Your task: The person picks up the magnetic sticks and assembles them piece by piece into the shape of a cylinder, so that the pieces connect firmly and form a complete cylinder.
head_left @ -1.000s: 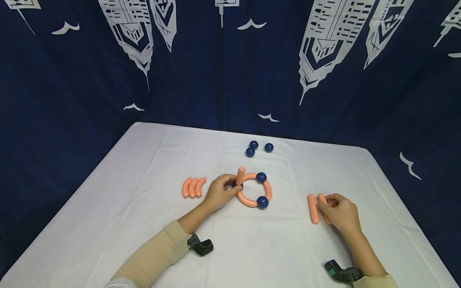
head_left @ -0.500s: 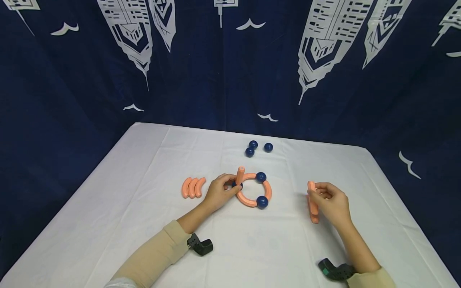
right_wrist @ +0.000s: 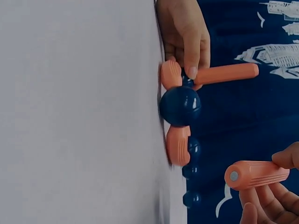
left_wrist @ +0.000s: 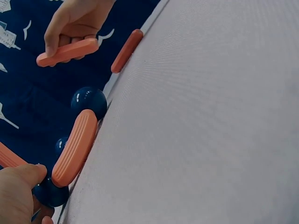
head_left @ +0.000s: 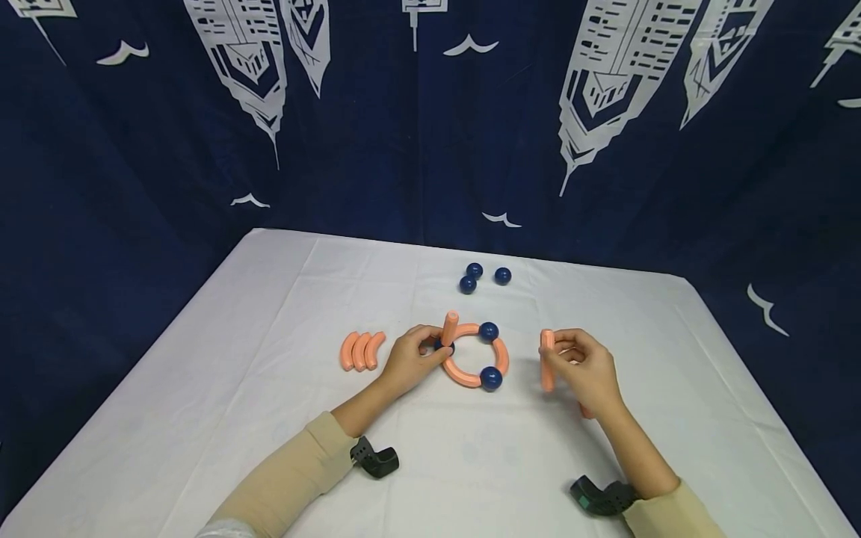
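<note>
Head: right hand (head_left: 588, 370) pinches a peach rod (head_left: 548, 364) above the table (head_left: 444, 467), right of the ring (head_left: 501, 357); left wrist: left hand (left_wrist: 16, 193) pinches the ring's blue ball (left_wrist: 53, 194), a slip perhaps toppling its upright rod (left_wrist: 8, 155); right wrist: peach rod's silver end (right_wrist: 234, 176), likely magnetic, could stick off-centre if rushed.
</note>
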`<state>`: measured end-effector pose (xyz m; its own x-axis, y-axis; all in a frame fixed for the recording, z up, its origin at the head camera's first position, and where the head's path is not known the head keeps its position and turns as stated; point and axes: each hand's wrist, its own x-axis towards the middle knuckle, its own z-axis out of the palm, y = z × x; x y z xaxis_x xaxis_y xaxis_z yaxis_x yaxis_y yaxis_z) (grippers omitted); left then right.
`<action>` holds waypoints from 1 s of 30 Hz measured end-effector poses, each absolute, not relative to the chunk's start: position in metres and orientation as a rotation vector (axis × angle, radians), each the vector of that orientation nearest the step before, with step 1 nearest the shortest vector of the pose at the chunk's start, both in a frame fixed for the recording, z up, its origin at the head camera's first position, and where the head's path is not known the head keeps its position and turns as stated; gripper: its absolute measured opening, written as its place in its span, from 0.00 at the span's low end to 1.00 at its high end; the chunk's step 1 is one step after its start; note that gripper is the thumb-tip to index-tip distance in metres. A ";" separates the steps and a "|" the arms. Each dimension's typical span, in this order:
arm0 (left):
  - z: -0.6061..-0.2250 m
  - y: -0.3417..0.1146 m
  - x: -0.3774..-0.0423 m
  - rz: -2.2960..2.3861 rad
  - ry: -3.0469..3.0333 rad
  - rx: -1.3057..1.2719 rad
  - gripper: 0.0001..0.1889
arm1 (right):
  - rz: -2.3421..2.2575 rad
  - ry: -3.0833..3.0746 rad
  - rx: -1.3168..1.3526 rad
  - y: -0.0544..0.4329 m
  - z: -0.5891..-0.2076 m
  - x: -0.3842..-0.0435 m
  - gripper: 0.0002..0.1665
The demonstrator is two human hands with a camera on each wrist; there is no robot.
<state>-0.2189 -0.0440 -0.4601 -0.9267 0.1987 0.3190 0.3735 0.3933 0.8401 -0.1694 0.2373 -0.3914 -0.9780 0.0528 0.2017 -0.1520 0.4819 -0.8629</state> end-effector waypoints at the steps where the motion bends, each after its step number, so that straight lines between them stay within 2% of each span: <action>1: -0.460 -0.044 -0.219 -1.563 -2.478 -0.515 0.14 | 1.520 -2.515 0.089 0.235 -0.391 -0.169 0.18; 30: -0.458 -0.044 -0.218 -1.551 -2.487 -0.532 0.15 | 1.536 -2.428 0.374 0.190 -0.389 -0.176 0.14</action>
